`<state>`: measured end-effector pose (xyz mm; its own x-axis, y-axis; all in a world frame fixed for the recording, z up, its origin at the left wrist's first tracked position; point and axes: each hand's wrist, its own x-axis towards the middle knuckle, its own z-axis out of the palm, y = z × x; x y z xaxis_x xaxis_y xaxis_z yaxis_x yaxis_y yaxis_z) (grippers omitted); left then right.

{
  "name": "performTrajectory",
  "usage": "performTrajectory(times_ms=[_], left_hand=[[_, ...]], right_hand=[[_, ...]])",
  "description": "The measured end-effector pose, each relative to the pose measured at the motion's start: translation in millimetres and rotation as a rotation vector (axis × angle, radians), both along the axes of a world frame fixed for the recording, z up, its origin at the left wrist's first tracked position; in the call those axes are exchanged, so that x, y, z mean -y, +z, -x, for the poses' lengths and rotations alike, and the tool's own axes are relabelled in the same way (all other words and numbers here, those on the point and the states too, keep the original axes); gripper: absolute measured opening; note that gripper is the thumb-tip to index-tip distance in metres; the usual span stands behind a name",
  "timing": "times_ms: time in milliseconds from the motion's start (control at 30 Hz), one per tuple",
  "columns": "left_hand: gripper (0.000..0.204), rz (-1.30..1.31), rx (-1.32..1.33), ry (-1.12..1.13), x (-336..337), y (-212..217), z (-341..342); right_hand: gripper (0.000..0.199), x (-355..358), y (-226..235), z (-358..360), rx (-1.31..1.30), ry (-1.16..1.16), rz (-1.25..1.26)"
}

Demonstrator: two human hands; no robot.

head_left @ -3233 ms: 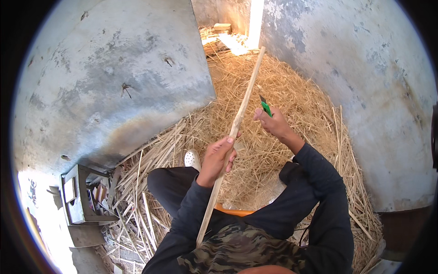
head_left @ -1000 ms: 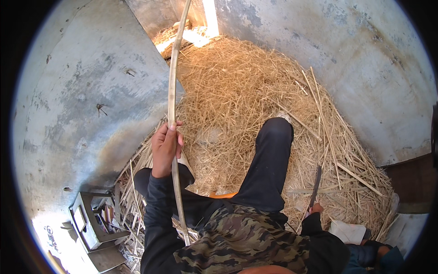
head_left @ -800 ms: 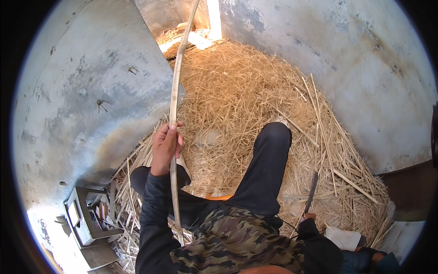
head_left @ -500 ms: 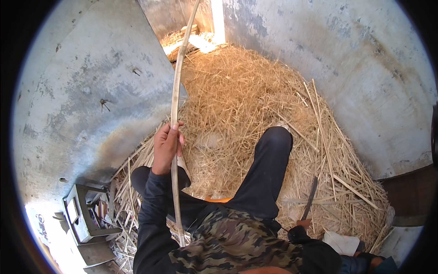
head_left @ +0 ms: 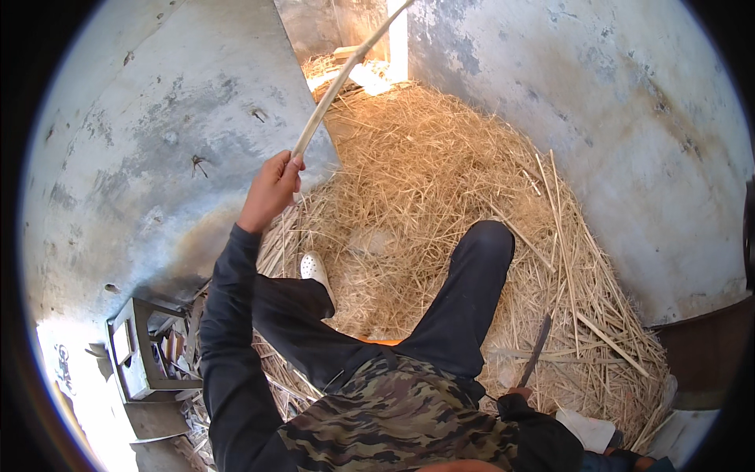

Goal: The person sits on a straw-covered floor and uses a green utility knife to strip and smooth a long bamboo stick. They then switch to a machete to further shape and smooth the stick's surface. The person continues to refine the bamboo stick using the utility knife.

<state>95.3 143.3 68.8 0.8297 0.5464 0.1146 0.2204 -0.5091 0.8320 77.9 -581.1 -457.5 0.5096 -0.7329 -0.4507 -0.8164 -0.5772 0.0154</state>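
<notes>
A: What is the left hand (head_left: pixel 271 190) doing?

B: It's clamped on a pale strip (head_left: pixel 332 93), the fist out in front of the left wall (head_left: pixel 181 102). The strip slants up and to the right, away from the person, and runs to the top edge of the view.

A: Does any of it stick out below the fist?

B: I can't tell; the fingers cover that part.

A: And the right hand (head_left: pixel 520 391)?

B: Low down, outside the right knee. It looks closed on the near end of a dark knife (head_left: pixel 537 348), though the sleeve hides some of it. The blade points forward.

A: Is the blade resting on anything?

B: It's over the litter of straw (head_left: pixel 425 157), but I can't say whether they touch.

A: What's around the person?

B: Straw across the floor between the knees, and loose slats (head_left: pixel 605 338) to the right. A white clog (head_left: pixel 314 269) shows by the left knee, a bit of something orange (head_left: pixel 384 341) between the thighs, and a grey frame (head_left: pixel 153 350) stands at far left. A white sheet (head_left: pixel 586 430) lies near the right forearm.
</notes>
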Motion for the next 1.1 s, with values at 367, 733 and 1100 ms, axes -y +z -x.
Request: performTrajectory(times_ms=[367, 733, 1100], left_hand=[[0.049, -1.141, -0.45, 0.288, -33.7, 27.5, 54.5], [0.056, -1.407, -0.611, 0.135, -23.6, 41.9, 79.0], [0.019, -1.522, -0.733, -0.064, -29.8, 15.6, 47.8]], right_hand=[[0.031, -47.0, 95.8, 22.5, 0.408, 0.247, -0.194], [0.01, -147.9, 243.1, -75.5, 0.888, 0.204, -0.842], [0.019, -403.3, 423.4, -107.0, 0.52, 0.584, -1.74]])
